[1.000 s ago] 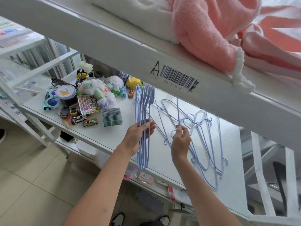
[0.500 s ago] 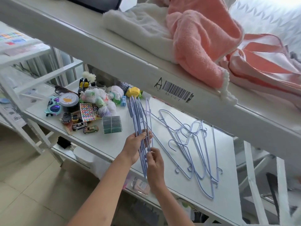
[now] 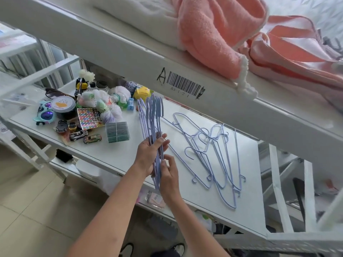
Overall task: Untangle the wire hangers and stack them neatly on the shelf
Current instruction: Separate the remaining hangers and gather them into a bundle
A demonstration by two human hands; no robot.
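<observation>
Wire hangers (image 3: 151, 127), pale lilac and gathered into a tight bundle, stand nearly upright in your left hand (image 3: 148, 156), whose fingers curl round the middle of the bundle while the hooks rise above it. Your right hand (image 3: 169, 175) sits just below the left one, its fingers pinching the lower part of the same bundle; the two hands are almost touching. The bundle hangs over the front part of the white shelf (image 3: 185, 186), its lower end reaching past the shelf's front edge. To the right of the bundle, a tangled heap of hangers (image 3: 213, 156) lies flat on the shelf, hooks and shoulders crossing one another. To the left of the bundle sits a green-edged stack of cards (image 3: 117, 132), then toy cars (image 3: 85, 136), a sticker sheet (image 3: 87, 118), a round tin (image 3: 63, 106) and toy sunglasses (image 3: 44, 115). Above the bundle, the upper shelf rail bears a barcode label (image 3: 182, 86), and a pink towel (image 3: 213, 34) lies on top.
</observation>
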